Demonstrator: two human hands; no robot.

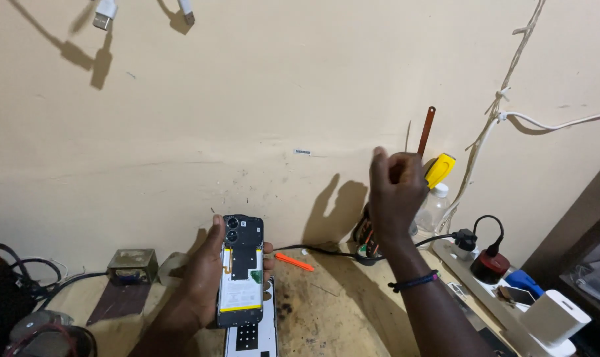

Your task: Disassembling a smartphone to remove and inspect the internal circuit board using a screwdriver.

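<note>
holding: opened phone (241,271) gripped upright in left hand (204,274)
right hand (396,195): closed on yellow-handled tool (439,170), right of phone
risk: phone could be dropped, one-handed grip judged loose

Opened phone (241,271), back cover removed, black board and white battery exposed, was held upright above the white panel (253,336); yellow-handled tool (439,170), tilted, was well right of that panel.
</note>
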